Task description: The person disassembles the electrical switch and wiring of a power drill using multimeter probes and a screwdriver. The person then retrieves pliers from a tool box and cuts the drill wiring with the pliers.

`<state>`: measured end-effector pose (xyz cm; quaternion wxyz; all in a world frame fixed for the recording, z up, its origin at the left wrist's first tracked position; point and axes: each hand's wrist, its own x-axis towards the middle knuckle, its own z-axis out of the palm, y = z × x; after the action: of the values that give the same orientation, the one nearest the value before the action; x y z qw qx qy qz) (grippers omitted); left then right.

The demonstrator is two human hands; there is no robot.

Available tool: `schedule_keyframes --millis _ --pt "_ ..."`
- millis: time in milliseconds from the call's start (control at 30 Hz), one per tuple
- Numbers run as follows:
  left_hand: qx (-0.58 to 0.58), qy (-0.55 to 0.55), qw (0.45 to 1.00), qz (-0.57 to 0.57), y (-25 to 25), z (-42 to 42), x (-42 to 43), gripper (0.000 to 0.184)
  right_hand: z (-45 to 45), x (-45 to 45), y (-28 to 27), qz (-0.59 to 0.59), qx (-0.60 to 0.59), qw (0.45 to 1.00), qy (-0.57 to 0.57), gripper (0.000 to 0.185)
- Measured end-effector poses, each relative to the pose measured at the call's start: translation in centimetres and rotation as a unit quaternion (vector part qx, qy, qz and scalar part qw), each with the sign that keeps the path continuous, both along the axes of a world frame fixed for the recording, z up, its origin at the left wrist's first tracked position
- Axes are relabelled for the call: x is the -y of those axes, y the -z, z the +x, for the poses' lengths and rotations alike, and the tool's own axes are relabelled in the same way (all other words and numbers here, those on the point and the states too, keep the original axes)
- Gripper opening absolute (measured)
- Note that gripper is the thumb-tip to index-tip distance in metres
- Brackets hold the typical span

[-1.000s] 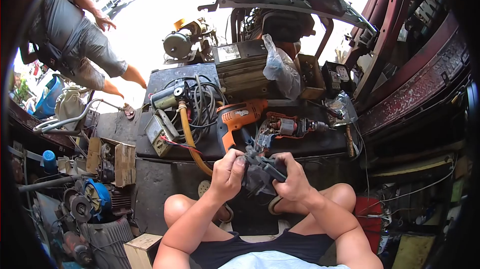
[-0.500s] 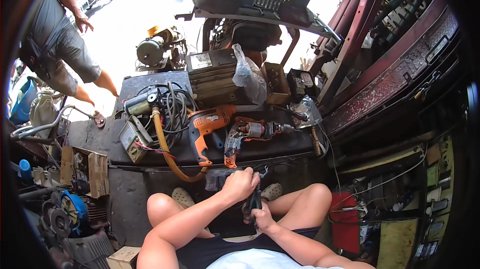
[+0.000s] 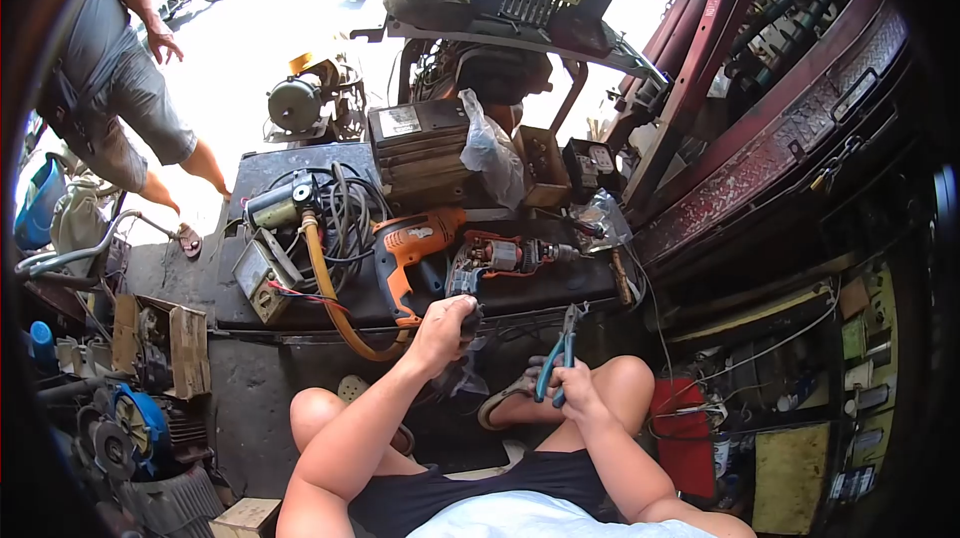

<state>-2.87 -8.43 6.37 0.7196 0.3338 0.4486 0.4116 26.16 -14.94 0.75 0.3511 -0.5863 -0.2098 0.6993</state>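
My right hand [image 3: 578, 390] grips teal-handled pliers [image 3: 568, 343], their jaws pointing up and the handles slightly apart. My left hand [image 3: 440, 333] is closed beside the lower end of the opened drill [image 3: 508, 256]. A small dark piece shows at its fingers, too hidden to name. The drill lies on the dark bench with its motor windings and gears exposed, its chuck to the right. Left of it is an orange and black drill housing [image 3: 408, 253]. A crumpled clear plastic bag [image 3: 466, 376] hangs below my left hand.
A yellow-brown hose [image 3: 330, 298] and coiled cable [image 3: 350, 208] lie at the bench's left. Behind stand a ribbed metal case [image 3: 415, 158] and a small wooden box [image 3: 543, 163]. A screwdriver-like tool [image 3: 621, 276] rests at the right. A person [image 3: 135, 88] stands at the far left.
My hands have parted. My right hand has moved right and up with the pliers; my left has moved up and left to the drill's lower end. The view has shifted slightly.
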Motion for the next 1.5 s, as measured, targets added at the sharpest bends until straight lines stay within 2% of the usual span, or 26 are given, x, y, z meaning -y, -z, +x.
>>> schedule_keyframes --millis 67,100,133,233,300,333,400,433,500,600,733,767,867,933,967,1000,1067,1100,1167,1200,1233,1267,1333,1400,1467,1500 --pt "0.003 -0.002 1.0 0.009 0.0 -0.1 -0.1 0.031 0.7 -1.5 -0.6 0.014 -0.131 0.991 0.035 0.061" --pt "0.005 -0.001 1.0 0.013 0.1 -0.3 -0.1 0.031 1.8 -2.8 0.9 -0.003 -0.221 0.975 0.04 0.062" --pt "0.007 0.001 1.0 0.016 0.3 -0.5 -0.1 0.031 1.8 -3.7 0.2 -0.002 -0.238 0.971 0.04 0.066" --pt "0.025 0.003 1.0 -0.003 0.1 -1.1 -0.2 0.028 1.1 -7.3 -0.3 -0.016 -0.099 0.99 0.098 0.05" --pt "0.097 0.019 0.995 -0.014 0.9 -1.5 -0.4 0.023 1.5 -10.3 1.9 -0.046 -0.03 0.989 0.14 0.038" --pt "0.133 0.027 0.991 -0.02 1.2 -1.7 -0.4 0.021 2.3 -11.7 3.6 -0.02 0.041 0.992 0.121 0.041" --pt "0.116 0.024 0.993 -0.004 -0.2 -1.4 -0.1 0.018 1.4 -13.4 4.4 0.049 0.149 0.979 0.132 0.051" --pt "0.108 0.021 0.994 0.003 -0.7 -1.3 0.0 0.017 1.6 -14.4 6.0 0.04 0.264 0.953 0.14 0.055" --pt "0.124 0.032 0.992 0.015 -0.4 -1.4 0.2 0.016 2.1 -16.0 8.6 0.02 0.482 0.863 0.153 0.064" --pt "0.14 0.049 0.989 0.026 -0.1 -1.7 0.1 0.016 1.5 -15.1 4.9 0.081 0.499 0.859 0.076 0.082" --pt "0.166 0.059 0.984 0.025 0.0 -1.5 0.2 0.014 2.2 -16.0 4.1 0.15 0.398 0.903 0.065 0.064" --pt "0.176 0.053 0.983 0.024 0.0 -1.6 0.1 0.013 1.5 -15.0 4.1 0.194 0.501 0.839 0.084 0.052" --pt "0.247 0.04 0.967 -0.045 -0.1 -1.7 0.1 0.016 -2.1 -11.2 0.5 0.423 0.532 0.732 0.041 0.044" --pt "0.24 0.0 0.971 -0.008 0.0 -0.9 0.2 0.022 -6.9 -7.4 -3.2 0.421 0.309 0.846 -0.104 0.035" --pt "0.235 -0.017 0.972 0.008 0.0 -0.5 0.4 0.025 -9.0 -5.5 -2.0 0.38 0.161 0.899 -0.147 0.035" --pt "0.245 -0.062 0.968 -0.013 -0.3 -0.3 0.6 0.026 -10.9 -3.4 -0.8 0.331 0.006 0.925 -0.185 0.036" --pt "0.263 -0.158 0.951 -0.05 -1.5 -0.4 0.6 0.029 -13.8 -0.7 -1.1 0.332 0.061 0.923 -0.186 0.044" --pt "0.224 -0.223 0.948 -0.033 -2.0 -1.5 0.2 0.032 -13.4 0.0 -0.9 0.33 0.09 0.919 -0.196 0.045" --pt "0.271 -0.377 0.885 0.032 -4.3 -6.9 -1.0 0.042 -11.8 1.6 -0.4 0.321 0.142 0.912 -0.213 0.051" --pt "0.28 -0.393 0.871 0.091 -5.0 -10.3 -1.3 0.047 -11.3 2.3 -0.4 0.34 0.142 0.916 -0.156 0.054" --pt "0.291 -0.372 0.868 0.149 -5.5 -12.0 -1.1 0.05 -10.0 2.6 0.5 0.32 0.124 0.928 -0.147 0.053" --pt "0.271 -0.353 0.884 0.143 -5.4 -12.1 -0.8 0.053 -8.7 3.0 1.4 0.298 0.11 0.938 -0.139 0.052" --pt "0.235 -0.304 0.922 0.052 -4.2 -8.7 -0.5 0.052 -9.2 2.5 -0.9 0.292 0.101 0.944 -0.111 0.052" --pt "0.078 -0.203 0.975 0.047 -2.7 -6.2 -0.1 0.041 -9.8 1.3 -2.1 0.326 0.113 0.933 -0.106 0.054" --pt "-0.006 -0.1 0.993 0.057 -1.6 -4.4 0.1 0.03 -10.2 0.7 -2.5 0.351 0.102 0.925 -0.104 0.053" --pt "-0.005 -0.085 0.995 0.057 -1.6 -3.5 0.4 0.027 -10.5 0.5 -3.0 0.355 0.095 0.924 -0.102 0.052"
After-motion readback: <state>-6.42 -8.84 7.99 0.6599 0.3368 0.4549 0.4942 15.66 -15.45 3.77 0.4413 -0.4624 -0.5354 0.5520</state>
